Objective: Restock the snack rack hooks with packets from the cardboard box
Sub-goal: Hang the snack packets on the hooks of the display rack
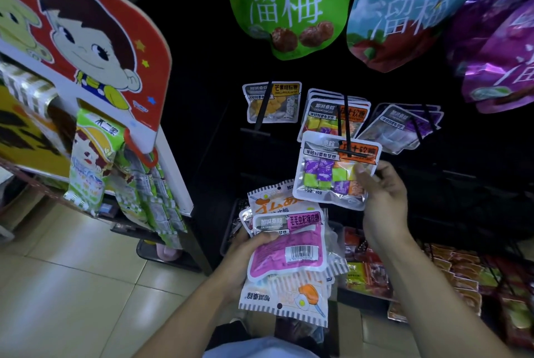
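Right hand (381, 198) pinches the right edge of a clear candy packet (332, 172), thumb on its front; packet top sits at the tip of a black rack hook (348, 138). Left hand (245, 253) grips a fanned stack of packets (289, 250), pink one on top, below and left of the hook. Matching packets (335, 115) hang behind. Dark rack; pale tiled floor (72, 271) at left.
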A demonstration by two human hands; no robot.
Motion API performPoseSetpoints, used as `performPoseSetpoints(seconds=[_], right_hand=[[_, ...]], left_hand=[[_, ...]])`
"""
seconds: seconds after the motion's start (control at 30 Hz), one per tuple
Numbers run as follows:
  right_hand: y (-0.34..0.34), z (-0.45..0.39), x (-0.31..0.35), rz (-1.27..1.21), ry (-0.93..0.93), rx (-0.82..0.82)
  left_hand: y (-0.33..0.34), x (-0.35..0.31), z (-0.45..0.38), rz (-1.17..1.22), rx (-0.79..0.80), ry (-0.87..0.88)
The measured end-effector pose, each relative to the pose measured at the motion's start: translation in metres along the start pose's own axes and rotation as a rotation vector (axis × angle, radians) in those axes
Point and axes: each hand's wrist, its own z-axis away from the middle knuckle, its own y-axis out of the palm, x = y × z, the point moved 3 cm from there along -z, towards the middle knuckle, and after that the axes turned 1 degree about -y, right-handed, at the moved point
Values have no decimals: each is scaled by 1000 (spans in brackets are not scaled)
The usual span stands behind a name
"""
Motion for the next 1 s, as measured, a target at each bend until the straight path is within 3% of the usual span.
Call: performPoseSetpoints(seconds=[0.57,0.87,0.93,1.0], right_hand=[[-1,-12,-3,59,30,-66],[15,-67,5,263,51,-136],[12,-36,13,316,110,-70],[10,6,18,439,251,146]], left_hand=[[2,-3,-2,14,-14,5],[1,-6,-1,22,-26,62],[1,-6,-2,32,-52,80],[3,-5,-4,47,-61,107]])
